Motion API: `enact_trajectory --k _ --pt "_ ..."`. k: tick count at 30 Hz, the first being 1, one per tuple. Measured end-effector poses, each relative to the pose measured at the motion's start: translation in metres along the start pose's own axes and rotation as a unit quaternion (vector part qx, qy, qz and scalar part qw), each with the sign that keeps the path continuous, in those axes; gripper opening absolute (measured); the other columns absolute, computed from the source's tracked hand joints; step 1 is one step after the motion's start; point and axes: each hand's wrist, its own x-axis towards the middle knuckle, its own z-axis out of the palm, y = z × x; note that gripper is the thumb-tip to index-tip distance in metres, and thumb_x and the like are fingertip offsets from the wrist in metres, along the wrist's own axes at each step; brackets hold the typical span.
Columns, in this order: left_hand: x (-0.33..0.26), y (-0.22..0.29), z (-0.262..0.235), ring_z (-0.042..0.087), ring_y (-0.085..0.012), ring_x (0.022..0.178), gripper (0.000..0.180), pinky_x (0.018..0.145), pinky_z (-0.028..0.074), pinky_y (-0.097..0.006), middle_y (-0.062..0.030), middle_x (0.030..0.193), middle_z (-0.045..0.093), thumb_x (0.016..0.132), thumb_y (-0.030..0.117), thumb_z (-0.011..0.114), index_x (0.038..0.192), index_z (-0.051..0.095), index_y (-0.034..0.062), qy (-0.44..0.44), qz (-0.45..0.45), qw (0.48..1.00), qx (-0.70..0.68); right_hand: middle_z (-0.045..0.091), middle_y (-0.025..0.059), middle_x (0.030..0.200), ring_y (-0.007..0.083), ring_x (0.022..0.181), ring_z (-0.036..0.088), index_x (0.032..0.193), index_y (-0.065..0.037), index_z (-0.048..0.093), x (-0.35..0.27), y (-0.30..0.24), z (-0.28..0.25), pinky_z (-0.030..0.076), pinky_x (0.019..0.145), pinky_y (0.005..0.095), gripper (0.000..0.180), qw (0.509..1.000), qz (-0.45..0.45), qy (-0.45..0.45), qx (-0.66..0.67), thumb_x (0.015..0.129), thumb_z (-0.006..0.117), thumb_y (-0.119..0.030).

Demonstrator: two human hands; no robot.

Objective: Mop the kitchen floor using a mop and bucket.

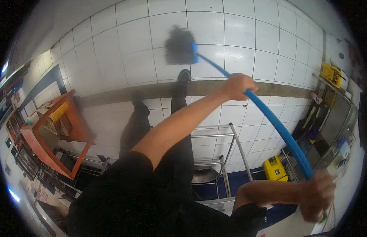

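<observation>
A broom crosses the view, its long blue handle (280, 128) running from the lower right up to a blue head with dark bristles (179, 46). The bristles are smeared by motion against the white tiles, and I cannot tell if they touch them. My left hand (239, 86) is wrapped round the lower part of the handle, the arm stretched across my body. Around the handle's top end closes my right hand (318, 196), somewhat blurred, at the lower right. My dark shoe (184, 76) is on the floor just below the bristles.
White floor tiles (241, 29) are split by a grey-brown strip (282, 90). At left stands an orange frame (53, 138). Metal racks (239, 146), one with a wok (204, 175), stand behind my legs. Yellow objects (275, 169) and a counter (337, 114) line the right.
</observation>
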Motion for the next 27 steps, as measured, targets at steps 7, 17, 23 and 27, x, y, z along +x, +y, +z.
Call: enact_trajectory --k 7,17,23,27 --pt "0.027 -0.011 0.038 0.053 -0.0230 0.053 0.023 0.047 0.039 -0.036 -0.0030 0.054 0.048 0.067 0.016 0.062 0.051 0.045 0.0132 -0.035 0.055 0.998 0.008 0.049 -0.0009 0.054 0.0135 0.045 0.049 0.056 -0.011 0.047 0.019 -0.017 0.071 0.040 0.047 0.0262 0.023 0.978 0.067 -0.194 -0.024 0.078 0.055 -0.012" --pt "-0.005 0.011 -0.037 0.058 -0.0313 0.059 0.018 0.055 0.046 -0.042 -0.0116 0.058 0.055 0.065 0.017 0.065 0.053 0.057 0.0065 -0.146 -0.011 0.989 0.011 0.042 -0.0103 0.044 0.0009 0.037 0.041 0.052 -0.020 0.041 0.003 -0.010 0.095 0.035 0.041 0.0168 0.027 0.983 -0.042 -0.173 0.054 0.075 0.054 -0.014" --pt "-0.056 0.010 -0.129 0.059 -0.0360 0.067 0.020 0.063 0.047 -0.046 -0.0146 0.067 0.058 0.069 0.024 0.065 0.062 0.060 0.0059 -0.125 -0.102 0.983 0.086 0.042 -0.0077 0.047 0.0087 0.036 0.042 0.053 -0.021 0.041 0.001 0.014 0.099 0.033 0.036 0.0228 0.020 0.985 -0.063 -0.100 0.123 0.069 0.051 -0.013" --pt "-0.112 -0.014 -0.195 0.060 -0.0348 0.070 0.020 0.063 0.048 -0.044 -0.0137 0.069 0.060 0.067 0.025 0.068 0.062 0.060 0.0076 -0.064 -0.157 0.979 0.112 0.039 -0.0036 0.049 0.0092 0.038 0.037 0.056 -0.021 0.044 -0.013 0.049 0.091 0.024 0.037 0.0244 0.007 0.988 -0.035 -0.047 0.142 0.059 0.050 -0.020"
